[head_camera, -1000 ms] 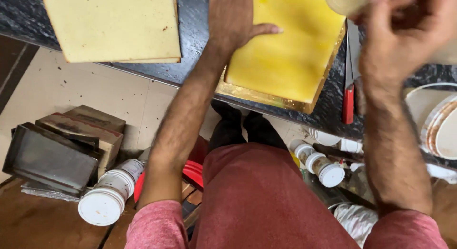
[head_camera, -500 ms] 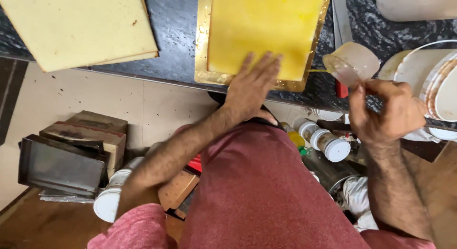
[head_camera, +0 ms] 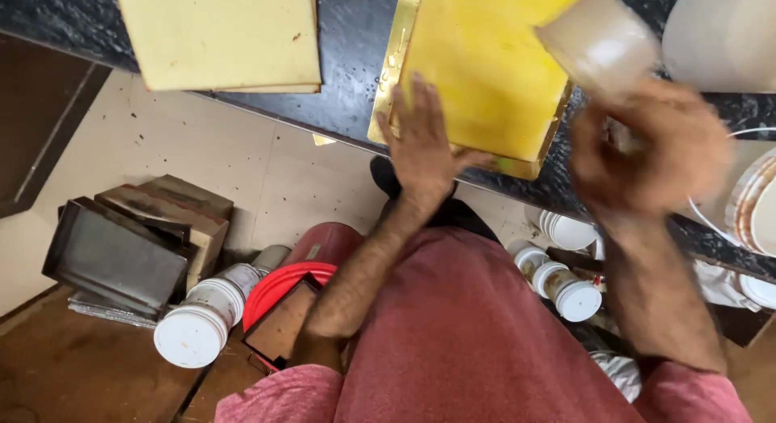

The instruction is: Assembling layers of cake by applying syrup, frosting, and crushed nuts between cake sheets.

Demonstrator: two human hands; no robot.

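Yellow slab (head_camera: 485, 75) under flat open left hand (head_camera: 420, 144); right hand (head_camera: 651, 152) grips cup (head_camera: 598, 39), black counter (head_camera: 352, 59).

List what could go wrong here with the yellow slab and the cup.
1. The gold board under the yellow slab overhangs the dark counter's edge; pressure from the left hand might tip it toward the floor.
2. The right hand is blurred in motion holding a tilted clear cup above the slab; it may spill or slip.
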